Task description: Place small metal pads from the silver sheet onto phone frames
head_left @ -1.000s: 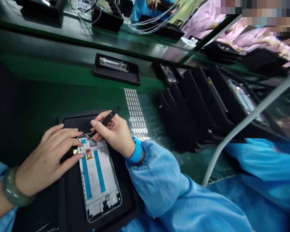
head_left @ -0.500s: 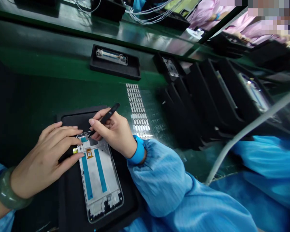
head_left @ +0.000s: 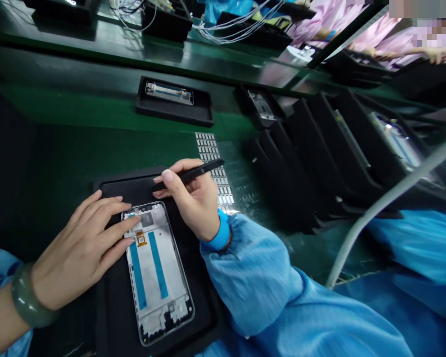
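Observation:
A phone frame (head_left: 176,282) with two blue strips and an orange flex cable (head_left: 141,239) lies in a black foam tray (head_left: 204,310) in front of me. My left hand (head_left: 85,238) rests along its upper left edge, fingers stretched out, fingertips touching the frame. Black tweezers (head_left: 202,170) are pinched in my right hand (head_left: 193,198), just above the frame's top right corner. Their tips are hidden behind my fingers or blend with the dark tray. Beyond my right hand lies a sheet of small silvery labels (head_left: 208,146).
Another black tray (head_left: 174,116) with a phone frame (head_left: 169,93) stands at the back. Stacked black trays (head_left: 308,163) lean at the right, near a grey hose (head_left: 379,198). White cables (head_left: 241,34) hang over the shelf, and people in pink sleeves (head_left: 334,20) sit beyond.
My right hand has drawn back to the right and up, off the frame's top, and the tweezers lie flatter. My left index finger reaches further over the frame.

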`<move>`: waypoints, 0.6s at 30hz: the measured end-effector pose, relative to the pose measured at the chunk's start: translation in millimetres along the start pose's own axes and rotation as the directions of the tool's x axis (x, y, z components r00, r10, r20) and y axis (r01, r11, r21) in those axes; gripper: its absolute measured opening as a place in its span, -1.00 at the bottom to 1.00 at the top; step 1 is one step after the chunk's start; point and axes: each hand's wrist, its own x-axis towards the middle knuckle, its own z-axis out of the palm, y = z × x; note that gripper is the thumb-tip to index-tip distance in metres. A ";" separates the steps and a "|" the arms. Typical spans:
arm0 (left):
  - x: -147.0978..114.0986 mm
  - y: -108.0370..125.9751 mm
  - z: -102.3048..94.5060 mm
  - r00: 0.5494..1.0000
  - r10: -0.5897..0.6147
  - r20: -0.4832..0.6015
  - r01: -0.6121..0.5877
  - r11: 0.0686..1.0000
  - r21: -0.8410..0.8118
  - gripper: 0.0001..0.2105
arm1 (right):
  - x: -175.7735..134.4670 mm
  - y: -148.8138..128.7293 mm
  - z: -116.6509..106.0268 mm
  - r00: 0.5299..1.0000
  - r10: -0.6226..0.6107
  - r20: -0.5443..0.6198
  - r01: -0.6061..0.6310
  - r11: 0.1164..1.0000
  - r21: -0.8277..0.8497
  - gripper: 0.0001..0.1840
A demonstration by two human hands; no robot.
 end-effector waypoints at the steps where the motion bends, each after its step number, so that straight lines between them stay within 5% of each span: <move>1: -0.5 0.1 0.8 1.000 -0.005 -0.001 0.005 1.000 -0.003 -0.67 | 1.3 0.0 -0.3 1.000 0.002 0.019 -0.002 1.000 0.031 -0.75; 6: -2.5 1.0 3.5 0.999 -0.052 -0.013 0.051 0.998 -0.021 -0.62 | 5.8 5.7 -0.2 0.975 0.044 0.216 -0.034 0.998 -0.049 -0.73; 18: -3.7 0.7 4.7 0.998 -0.057 0.006 0.057 0.997 -0.043 -0.60 | 4.6 3.8 -1.9 0.944 -0.113 0.310 0.211 0.929 -0.304 -0.86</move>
